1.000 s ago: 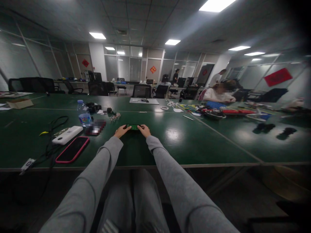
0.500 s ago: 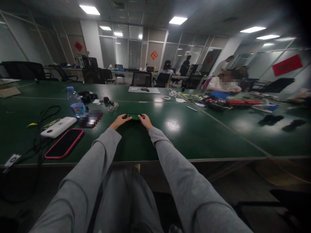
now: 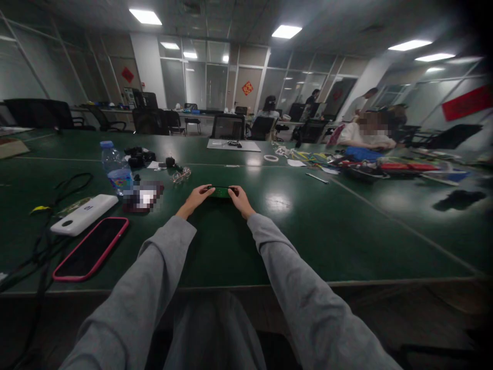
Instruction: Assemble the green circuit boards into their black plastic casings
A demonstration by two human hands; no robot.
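Observation:
Both my hands hold a small flat green rectangular board (image 3: 219, 192) with a dark edge, one hand at each end. My left hand (image 3: 198, 198) is closed on its left end, the thumb lying on the near face. At the right end my right hand (image 3: 239, 198) grips it likewise with its thumb. Small light marks dot the green face, too small to read. The board is tilted toward me, low over the green table (image 3: 231, 241); whether it touches the top I cannot tell.
To the left lie a pink-edged phone (image 3: 92, 249), a white power bank (image 3: 84, 215), black cables (image 3: 42, 241), a water bottle (image 3: 116, 169) and eyeglasses (image 3: 182, 176). A white tape ring (image 3: 270, 158) and thin rod (image 3: 317, 178) lie right. A person (image 3: 365, 134) sits across the table.
My view has shifted, so the table items at left appear lower and larger. The board, still in both hands, now sits slightly right and lower in the picture, its face more steeply foreshortened.

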